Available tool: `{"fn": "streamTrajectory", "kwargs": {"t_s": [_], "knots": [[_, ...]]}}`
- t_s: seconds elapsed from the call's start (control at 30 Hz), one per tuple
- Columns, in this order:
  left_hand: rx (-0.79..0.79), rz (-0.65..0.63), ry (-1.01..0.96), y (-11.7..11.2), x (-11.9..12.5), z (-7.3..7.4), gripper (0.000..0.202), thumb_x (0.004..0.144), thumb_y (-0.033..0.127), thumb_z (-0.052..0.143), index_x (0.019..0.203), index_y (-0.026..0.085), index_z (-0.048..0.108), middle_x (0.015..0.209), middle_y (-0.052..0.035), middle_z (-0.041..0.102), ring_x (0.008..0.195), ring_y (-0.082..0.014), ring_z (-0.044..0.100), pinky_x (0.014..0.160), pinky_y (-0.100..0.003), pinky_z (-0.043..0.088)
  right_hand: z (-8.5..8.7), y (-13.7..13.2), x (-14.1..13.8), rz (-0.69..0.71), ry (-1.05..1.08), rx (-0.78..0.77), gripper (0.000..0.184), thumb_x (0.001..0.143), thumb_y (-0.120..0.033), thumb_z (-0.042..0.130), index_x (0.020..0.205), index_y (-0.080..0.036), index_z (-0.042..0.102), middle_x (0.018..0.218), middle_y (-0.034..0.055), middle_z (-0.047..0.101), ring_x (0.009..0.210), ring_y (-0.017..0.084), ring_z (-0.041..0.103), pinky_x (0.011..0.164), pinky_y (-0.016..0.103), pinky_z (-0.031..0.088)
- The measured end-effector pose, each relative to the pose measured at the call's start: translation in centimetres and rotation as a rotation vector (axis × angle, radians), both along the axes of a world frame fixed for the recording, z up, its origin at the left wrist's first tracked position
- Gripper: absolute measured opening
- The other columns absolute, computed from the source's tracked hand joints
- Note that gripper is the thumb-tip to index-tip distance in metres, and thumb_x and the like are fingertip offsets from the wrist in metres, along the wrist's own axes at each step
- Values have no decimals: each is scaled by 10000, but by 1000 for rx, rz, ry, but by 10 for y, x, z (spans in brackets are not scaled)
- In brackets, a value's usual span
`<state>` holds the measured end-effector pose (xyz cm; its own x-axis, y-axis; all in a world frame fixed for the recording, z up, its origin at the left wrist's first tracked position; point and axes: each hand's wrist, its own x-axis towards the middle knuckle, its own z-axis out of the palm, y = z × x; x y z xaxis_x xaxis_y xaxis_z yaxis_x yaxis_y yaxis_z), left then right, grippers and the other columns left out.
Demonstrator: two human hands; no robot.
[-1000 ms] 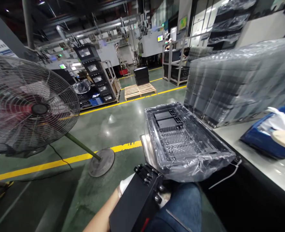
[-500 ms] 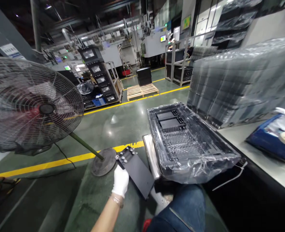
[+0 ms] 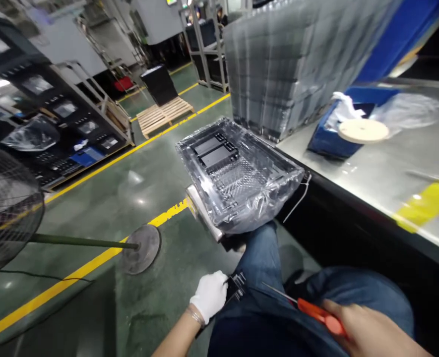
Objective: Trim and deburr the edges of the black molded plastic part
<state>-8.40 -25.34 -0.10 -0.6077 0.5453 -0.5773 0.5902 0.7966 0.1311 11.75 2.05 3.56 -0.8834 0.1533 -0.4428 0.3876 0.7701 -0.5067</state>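
Note:
My left hand, in a white glove, grips a black metal plate beside my jeans-covered thigh, and most of the plate is hidden edge-on. My bare right hand closes on orange-handled scissors, their thin blades pointing left across my lap. Ahead of my knee, a black tray wrapped in clear plastic rests on a metal-edged stand, holding two dark rectangular parts. Neither hand touches the tray.
A tall plastic-wrapped stack of trays stands beyond the wrapped tray. On the workbench to the right are a blue bin and a round pale disc. A floor fan stands at the left.
The view has swung and tilted. My left hand has dropped toward my lap, turning the plate edge-on. My right hand has come into view with the scissors.

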Motion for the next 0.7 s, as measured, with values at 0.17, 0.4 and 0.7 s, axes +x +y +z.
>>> {"fn": "streamTrajectory", "kwargs": {"t_s": [0.17,0.4,0.7], "knots": [[-19,-1,14,-5,-3,-7,380,1011,283,336,1028,143,690,1042,-108,708,994,-287,684,908,-406,509,13,-13,-39,148,-234,36,310,871,-102,444,1050,-187,683,934,100,753,929,308,721,808,402,518],[-41,0,26,-10,4,-10,345,988,223,364,1071,168,694,1070,-94,696,1003,-281,671,923,-401,498,-3,-27,-53,156,-236,51,322,869,-72,443,1069,-113,692,953,170,742,964,361,712,821,427,508],[-16,83,50,-13,6,-13,387,993,217,331,1120,155,692,1119,-114,699,1040,-287,667,958,-408,482,7,-11,-50,165,-227,20,262,858,-102,497,960,-169,729,935,111,754,906,296,721,778,347,499]]}}
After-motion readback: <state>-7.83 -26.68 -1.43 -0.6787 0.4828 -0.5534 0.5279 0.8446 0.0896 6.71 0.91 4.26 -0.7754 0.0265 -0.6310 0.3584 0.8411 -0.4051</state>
